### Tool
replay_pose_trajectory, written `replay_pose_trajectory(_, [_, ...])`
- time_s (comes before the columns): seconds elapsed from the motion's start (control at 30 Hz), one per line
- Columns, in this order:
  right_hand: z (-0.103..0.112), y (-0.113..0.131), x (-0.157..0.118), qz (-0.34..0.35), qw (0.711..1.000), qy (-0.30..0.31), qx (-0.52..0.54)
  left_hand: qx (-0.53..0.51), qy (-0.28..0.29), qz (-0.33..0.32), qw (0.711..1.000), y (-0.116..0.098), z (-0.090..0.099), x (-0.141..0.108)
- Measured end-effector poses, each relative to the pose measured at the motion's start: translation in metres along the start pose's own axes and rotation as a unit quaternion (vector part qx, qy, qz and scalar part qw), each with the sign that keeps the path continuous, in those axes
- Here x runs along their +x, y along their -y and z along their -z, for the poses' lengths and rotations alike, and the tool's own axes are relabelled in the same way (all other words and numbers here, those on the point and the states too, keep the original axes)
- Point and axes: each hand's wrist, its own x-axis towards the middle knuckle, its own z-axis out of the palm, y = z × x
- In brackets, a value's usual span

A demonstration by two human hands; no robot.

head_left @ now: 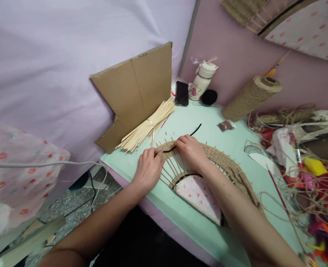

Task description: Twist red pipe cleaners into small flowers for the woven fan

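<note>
A half-round woven piece (223,157) lies on the table, with a twine band around thin sticks and a flower-print fabric centre (199,191). A black cord (169,150) runs along the inner edge of the woven band. My left hand (150,168) pinches this cord at the band's left end. My right hand (190,149) has its fingers closed on the cord farther right, over the band. The cord's loose end sticks out beyond my right hand. My fingertips partly hide the cord, and my right forearm crosses over the piece.
A bundle of thin sticks (147,126) leans by a cardboard sheet (144,81). Behind are a phone (182,93), a bottle (201,81) and a twine spool (250,97). Tangled twine (303,200) and coloured scraps crowd the right. A white cable (41,164) hangs at left.
</note>
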Motion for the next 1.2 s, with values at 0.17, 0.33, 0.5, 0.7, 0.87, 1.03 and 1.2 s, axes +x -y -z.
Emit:
replay_pose_trajectory(0.17, [-0.002,0.000,0.000,-0.003,1.000,-0.003,0.006,0.004,-0.034,-0.029,0.999,-0.012,0.001,0.005])
replay_pose_trajectory(0.33, [-0.001,0.000,0.000,-0.005,1.000,0.000,0.023,-0.010,-0.011,-0.088,0.996,-0.021,-0.017,0.019])
replay_pose_trajectory(0.5, [0.010,-0.014,-0.005,-0.018,0.996,-0.047,0.080,-0.014,-0.007,-0.091,0.996,-0.021,-0.023,0.022])
replay_pose_trajectory(0.7, [0.019,-0.033,-0.010,-0.041,0.988,-0.117,0.087,-0.020,-0.008,-0.083,0.996,-0.023,-0.018,0.021])
replay_pose_trajectory(0.87, [0.019,-0.044,-0.009,-0.156,0.949,-0.262,0.082,-0.036,-0.006,-0.077,0.996,-0.022,-0.018,0.020])
replay_pose_trajectory(1.03, [0.013,-0.040,-0.005,-0.027,0.996,-0.074,0.028,-0.025,-0.010,-0.082,0.996,-0.021,-0.021,0.020])
replay_pose_trajectory(1.2, [0.012,-0.029,-0.004,-0.038,0.999,-0.015,-0.014,-0.027,-0.017,-0.086,0.996,-0.020,-0.023,0.019])
